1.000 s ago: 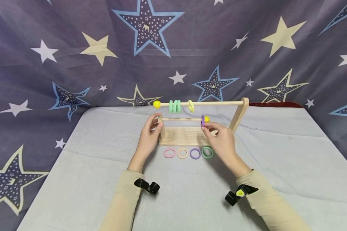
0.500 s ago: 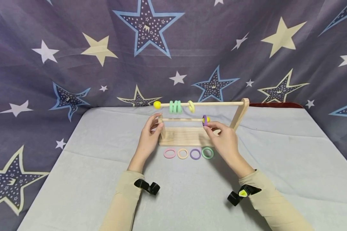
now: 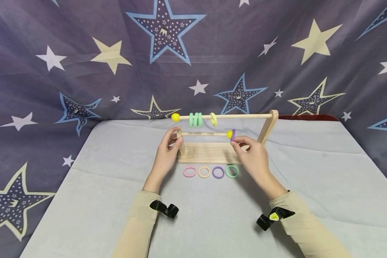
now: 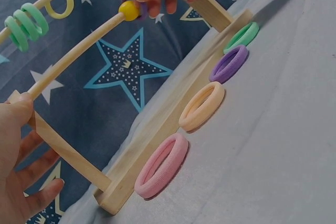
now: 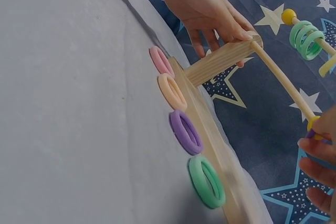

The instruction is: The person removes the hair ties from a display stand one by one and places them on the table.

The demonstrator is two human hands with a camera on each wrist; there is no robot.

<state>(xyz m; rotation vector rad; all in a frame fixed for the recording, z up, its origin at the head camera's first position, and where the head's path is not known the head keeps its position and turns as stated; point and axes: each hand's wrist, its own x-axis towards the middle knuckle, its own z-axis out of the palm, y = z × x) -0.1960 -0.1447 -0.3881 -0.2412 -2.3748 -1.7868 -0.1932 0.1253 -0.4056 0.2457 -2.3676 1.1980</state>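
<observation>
A wooden stand point(image 3: 203, 153) carries two rods at different heights, each tipped with a yellow ball. My left hand point(image 3: 162, 156) holds the top of its short left post point(image 4: 71, 150), thumb on the near side. At the free end of the lower rod point(image 3: 203, 134), my right hand point(image 3: 255, 158) pinches a purple hair tie point(image 3: 234, 135) between thumb and forefinger. This hair tie sits just right of the yellow ball point(image 3: 229, 134), close against it, and overlaps it in the left wrist view. Light green hair ties point(image 3: 196, 120) and a yellow one point(image 3: 214, 119) hang on the upper rod.
In front of the base lies a row of hair ties: pink point(image 3: 189, 171), peach point(image 3: 204, 172), purple point(image 3: 218, 172) and green point(image 3: 232, 171). The stand's tall right post point(image 3: 268, 126) rises behind my right hand. A star-patterned curtain point(image 3: 167, 82) hangs behind the cloth-covered table point(image 3: 206, 222).
My right hand has moved slightly right, drawing the purple hair tie from the rod side of the yellow ball over it to the outer side. The left hand stays on the post.
</observation>
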